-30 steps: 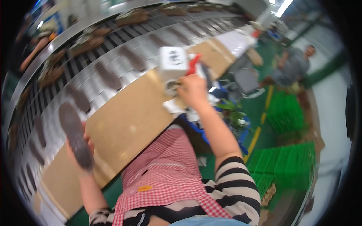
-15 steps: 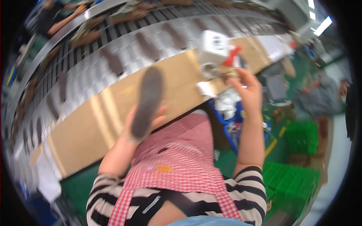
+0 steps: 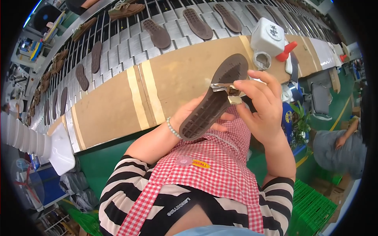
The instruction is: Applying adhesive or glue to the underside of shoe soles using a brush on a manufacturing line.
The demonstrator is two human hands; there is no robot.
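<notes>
My left hand (image 3: 188, 111) holds a dark brown shoe sole (image 3: 210, 108) by its heel half, fingers underneath. The sole is tilted, with its gridded face up. My right hand (image 3: 262, 104) pinches a small metal-edged piece wrapped in cream tape (image 3: 234, 92) between thumb and fingers. Its silvery strip lies across the sole's middle, at or very near the edge; I cannot tell whether it presses on it. Beyond the right hand, a white plastic container (image 3: 268, 37) stands on the cardboard-covered bench (image 3: 173, 72), beside a small grey-rimmed cup (image 3: 262, 61) and a red-handled tool (image 3: 286, 51).
Behind the bench runs a slatted metal conveyor (image 3: 136, 55) carrying several loose soles (image 3: 197, 23) and brown shoes (image 3: 126, 10). A white flexible duct (image 3: 29, 137) is at the left. Green crates (image 3: 311, 206) and another person in grey (image 3: 340, 151) are at the right.
The right hand has come from beside the cup to the sole, bringing the small piece. The sole has swung rightward and now shows its gridded face. The whole view has shifted.
</notes>
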